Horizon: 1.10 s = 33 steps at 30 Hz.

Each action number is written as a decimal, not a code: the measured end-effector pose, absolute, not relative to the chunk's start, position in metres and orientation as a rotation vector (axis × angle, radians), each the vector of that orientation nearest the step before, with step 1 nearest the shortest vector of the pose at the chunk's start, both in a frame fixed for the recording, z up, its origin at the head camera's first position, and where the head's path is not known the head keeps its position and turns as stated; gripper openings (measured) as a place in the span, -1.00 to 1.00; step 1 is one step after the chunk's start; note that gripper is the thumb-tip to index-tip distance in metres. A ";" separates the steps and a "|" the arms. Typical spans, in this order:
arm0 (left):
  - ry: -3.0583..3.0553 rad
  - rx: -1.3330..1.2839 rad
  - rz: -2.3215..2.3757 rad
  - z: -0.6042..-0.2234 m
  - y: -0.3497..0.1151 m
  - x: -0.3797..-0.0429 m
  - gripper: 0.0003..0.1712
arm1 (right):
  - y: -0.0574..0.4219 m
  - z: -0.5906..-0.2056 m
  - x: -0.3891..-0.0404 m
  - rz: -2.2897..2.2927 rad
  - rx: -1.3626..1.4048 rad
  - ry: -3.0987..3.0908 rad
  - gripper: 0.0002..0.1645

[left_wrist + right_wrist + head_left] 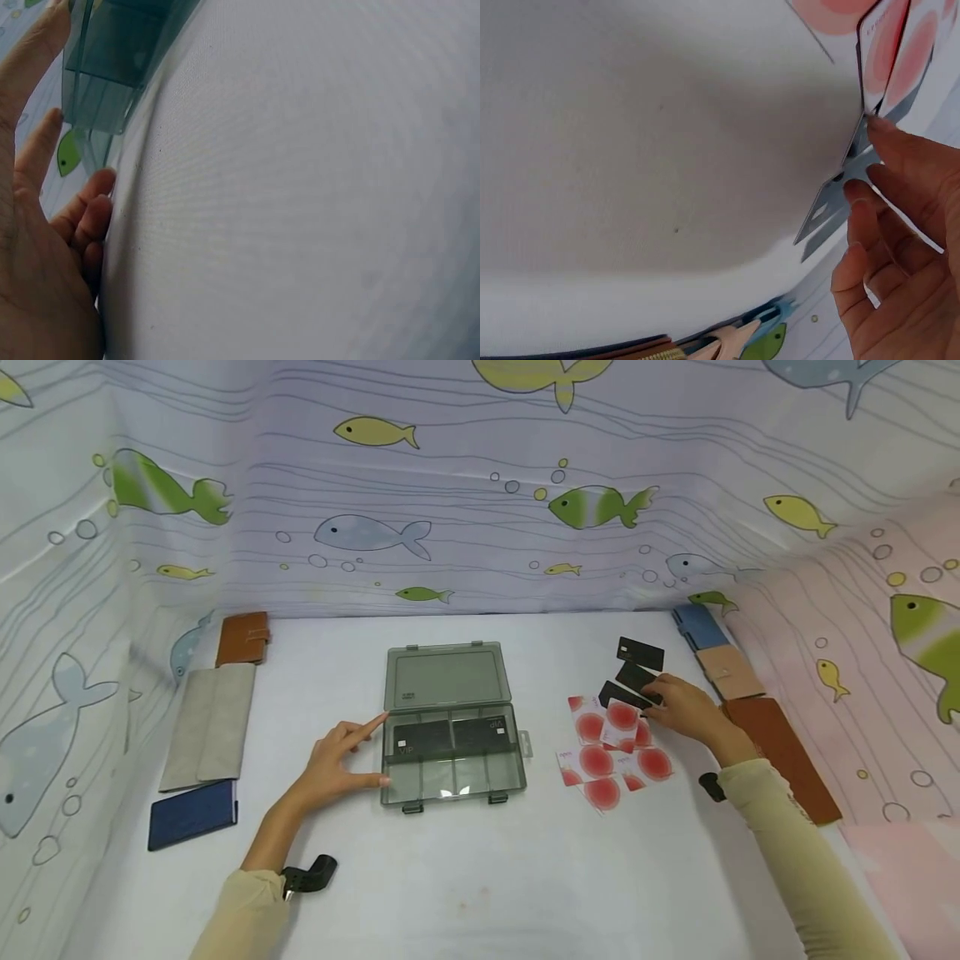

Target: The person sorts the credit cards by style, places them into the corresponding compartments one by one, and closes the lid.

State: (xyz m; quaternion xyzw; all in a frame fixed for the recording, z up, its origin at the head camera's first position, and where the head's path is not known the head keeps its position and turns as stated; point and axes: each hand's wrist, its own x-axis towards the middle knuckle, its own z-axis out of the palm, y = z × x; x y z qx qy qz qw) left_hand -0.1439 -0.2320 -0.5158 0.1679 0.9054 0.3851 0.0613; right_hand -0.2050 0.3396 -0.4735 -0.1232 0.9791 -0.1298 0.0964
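Note:
An open, see-through grey-green compartment box (453,777) stands mid-table, its lid (447,677) folded back. Two black cards, a left one (423,740) and a right one (480,735), lie in its upper compartments. My left hand (330,766) spreads index finger and thumb against the box's left side; the box (105,75) also shows in the left wrist view. At the right, my right hand (684,710) pinches a black card (624,696) by its end, thumb and index at its edges. Another black card (636,677) lies just behind, under the index finger.
Red-and-white cards (597,762) lie overlapped in front of the black ones; one black card (641,652) lies farthest back. A brown wallet (242,639), grey wallet (210,722) and navy notebook (192,815) line the left edge. Blue (701,625), tan (729,672) and brown (783,760) wallets line the right.

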 end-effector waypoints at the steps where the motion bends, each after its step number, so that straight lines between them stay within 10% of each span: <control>1: 2.737 0.505 1.167 -0.516 -0.232 -0.144 0.13 | 0.341 -0.474 -0.205 -0.413 -0.353 2.896 -0.50; 33: 2.723 0.510 1.175 -0.513 -0.235 -0.143 0.13 | 0.321 -0.469 -0.202 -0.196 -0.291 2.851 -0.16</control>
